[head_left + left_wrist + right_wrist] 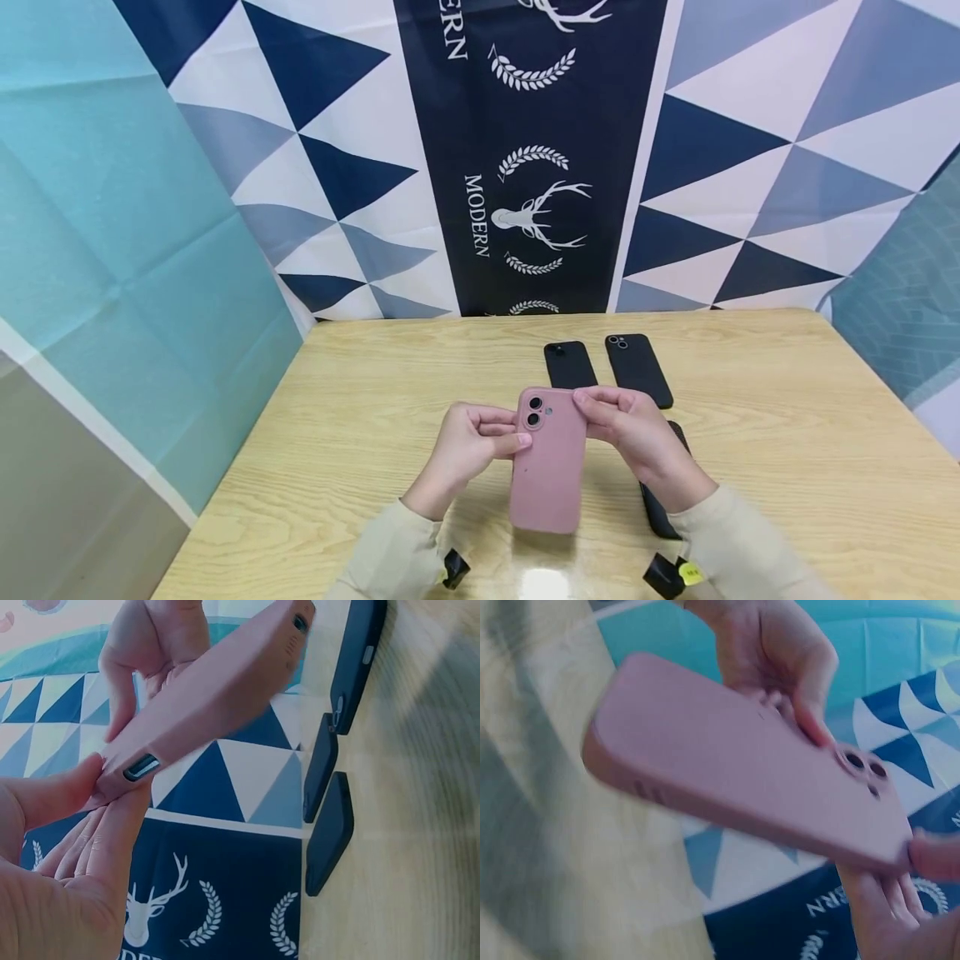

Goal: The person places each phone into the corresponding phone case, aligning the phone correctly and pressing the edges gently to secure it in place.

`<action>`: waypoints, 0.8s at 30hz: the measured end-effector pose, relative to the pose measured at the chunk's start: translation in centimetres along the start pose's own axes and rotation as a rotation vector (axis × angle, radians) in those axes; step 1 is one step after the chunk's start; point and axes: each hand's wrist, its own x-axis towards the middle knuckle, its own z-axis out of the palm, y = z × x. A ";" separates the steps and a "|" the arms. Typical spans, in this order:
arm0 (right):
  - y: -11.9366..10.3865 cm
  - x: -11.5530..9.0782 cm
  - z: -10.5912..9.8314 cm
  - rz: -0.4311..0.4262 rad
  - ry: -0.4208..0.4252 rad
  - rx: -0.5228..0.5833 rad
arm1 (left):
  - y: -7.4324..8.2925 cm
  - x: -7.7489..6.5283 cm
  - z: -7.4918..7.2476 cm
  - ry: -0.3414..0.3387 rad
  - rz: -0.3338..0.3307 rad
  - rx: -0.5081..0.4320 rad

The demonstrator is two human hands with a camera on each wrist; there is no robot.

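Note:
Both hands hold up a pink phone case (551,483), its back with two camera openings facing the head camera. My left hand (467,446) pinches the left edge near the camera end, thumb on the back. The right hand (637,429) grips the upper right corner between thumb and fingers. A side cutout shows in the left wrist view, where the case (195,712) is seen edge-on. Tilted across the right wrist view, the case (727,765) shows its flat back. Whether a phone sits inside I cannot tell.
Beyond the hands, a smaller black phone case (570,365) and another black phone case (637,371) lie on the wooden table (360,375). A third black case (658,512) lies partly under the right wrist. A patterned cloth (540,275) hangs behind the table.

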 end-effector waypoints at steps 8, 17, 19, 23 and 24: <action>0.3 -0.2 0.6 -0.007 0.121 -0.003 | -0.8 0.1 0.2 -0.019 -0.018 0.020; 0.5 -0.4 0.6 0.018 0.107 -0.020 | -1.4 -0.3 0.3 -0.027 -0.033 0.036; 0.6 -0.5 0.6 0.020 0.097 -0.030 | -1.4 -0.3 0.2 -0.033 -0.027 0.037; 0.6 -0.5 0.9 0.014 0.071 -0.046 | -0.8 0.1 -0.1 -0.019 0.025 0.037; 0.5 -0.5 0.9 0.007 0.064 -0.049 | -0.6 0.2 -0.1 -0.009 0.041 0.042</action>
